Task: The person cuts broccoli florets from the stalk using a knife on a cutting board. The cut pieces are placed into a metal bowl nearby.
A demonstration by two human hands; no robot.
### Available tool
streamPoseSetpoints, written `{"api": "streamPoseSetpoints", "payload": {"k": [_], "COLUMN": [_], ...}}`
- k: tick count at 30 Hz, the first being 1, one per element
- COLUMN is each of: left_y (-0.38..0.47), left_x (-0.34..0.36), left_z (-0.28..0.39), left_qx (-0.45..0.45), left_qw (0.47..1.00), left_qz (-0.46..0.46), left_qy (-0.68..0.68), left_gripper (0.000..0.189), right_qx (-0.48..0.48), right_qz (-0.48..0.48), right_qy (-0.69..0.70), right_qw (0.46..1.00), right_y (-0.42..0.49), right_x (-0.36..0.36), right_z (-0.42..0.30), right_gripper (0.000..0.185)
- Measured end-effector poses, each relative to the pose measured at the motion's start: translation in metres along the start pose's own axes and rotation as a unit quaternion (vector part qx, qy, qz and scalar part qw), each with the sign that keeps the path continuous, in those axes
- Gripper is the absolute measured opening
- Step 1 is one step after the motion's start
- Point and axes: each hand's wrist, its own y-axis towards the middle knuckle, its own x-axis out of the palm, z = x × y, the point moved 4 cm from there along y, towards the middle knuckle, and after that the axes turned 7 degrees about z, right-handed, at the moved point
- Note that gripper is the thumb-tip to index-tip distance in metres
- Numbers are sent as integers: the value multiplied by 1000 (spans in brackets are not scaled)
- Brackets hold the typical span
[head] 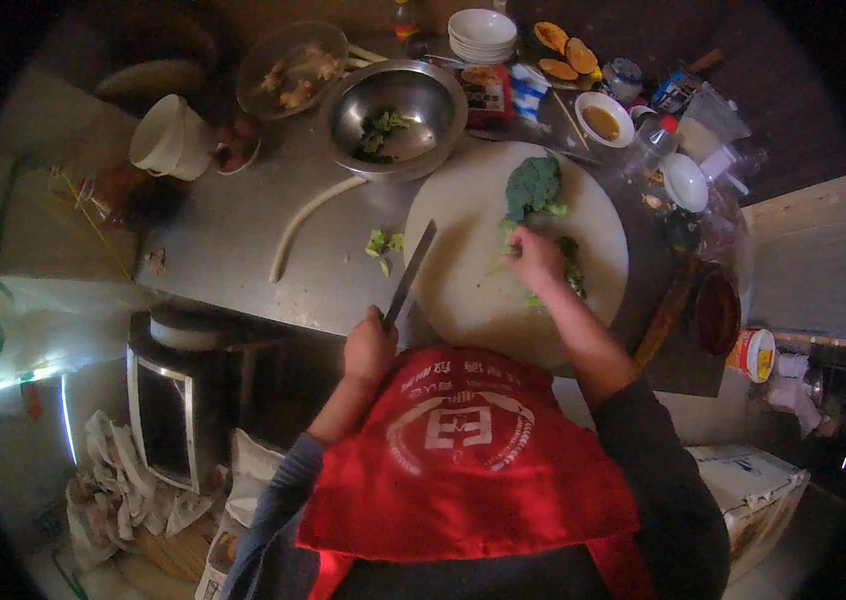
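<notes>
My left hand (372, 346) is closed round the handle of a kitchen knife (412, 271), whose blade points up and away over the left edge of a round white cutting board (460, 315). On the board's upper right lies a large head of broccoli (533, 184). Just below it, my right hand (535, 255) has its fingers bent at pale green pieces; whether it grips one cannot be told. More cut broccoli pieces (571, 274) lie beside that wrist, partly hidden by the forearm. Left of the board, small green scraps (380, 244) rest on the metal tabletop.
A steel bowl (423, 161) with green pieces touches the board's upper left side. A long pale stalk (295, 229) lies left of it. Behind stand stacked white bowls (481, 34), a bowl of brown sauce (603, 121) and cut squash (580, 56). A plastic bottle (652, 142) stands at right.
</notes>
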Motion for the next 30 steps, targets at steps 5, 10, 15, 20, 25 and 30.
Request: {"api": "streamPoseSetpoints", "payload": {"k": [5, 10, 15, 20, 25, 30], "left_y": [-3, 1, -14, -30, -28, -25], "left_x": [5, -1, -16, -21, -15, -17], "left_z": [-2, -2, -2, -3, -5, -1], "left_qx": [-4, 11, 18, 49, 53, 62], "left_qw": [1000, 1000, 1000, 999, 997, 996], "left_qz": [13, 12, 15, -13, -40, -51], "left_qy": [-7, -7, -21, -5, 27, 29], "left_gripper": [22, 21, 22, 23, 24, 25], "right_qx": [-1, -28, -31, -35, -3, 15], "right_qz": [21, 74, 128, 84, 56, 40], "right_qy": [152, 132, 171, 163, 173, 191], "right_qw": [988, 988, 977, 982, 983, 981], "right_y": [-12, -20, -31, -38, -34, -31], "right_x": [33, 59, 59, 58, 63, 66], "right_z": [-37, -51, -44, -37, -38, -38], "right_gripper": [39, 48, 50, 48, 43, 41]}}
